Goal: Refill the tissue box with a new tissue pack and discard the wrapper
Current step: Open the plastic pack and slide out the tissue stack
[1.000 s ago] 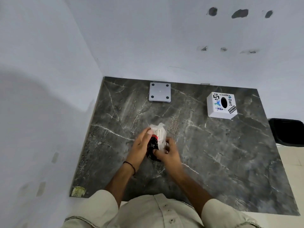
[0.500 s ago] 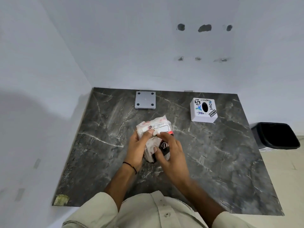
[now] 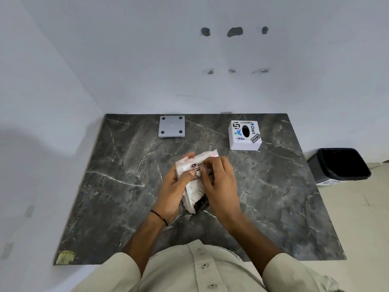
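Note:
I hold a wrapped tissue pack [image 3: 194, 183], white plastic with red and black print, above the middle of the dark marble table [image 3: 117, 186]. My left hand [image 3: 174, 189] grips its left side with the thumb across the label. My right hand [image 3: 219, 182] pinches the wrapper at the top right of the pack. The white tissue box [image 3: 245, 134], covered in stickers with a dark oval slot on top, stands at the back right of the table, apart from both hands.
A grey square plate [image 3: 172, 126] with dark feet lies at the back of the table near the wall. A black bin [image 3: 339, 164] with a liner stands on the floor to the right of the table. Walls close the left and far sides.
The pack has been turned from upright on its end to label-up in both hands. My right hand moved from its lower end to the top of the wrapper.

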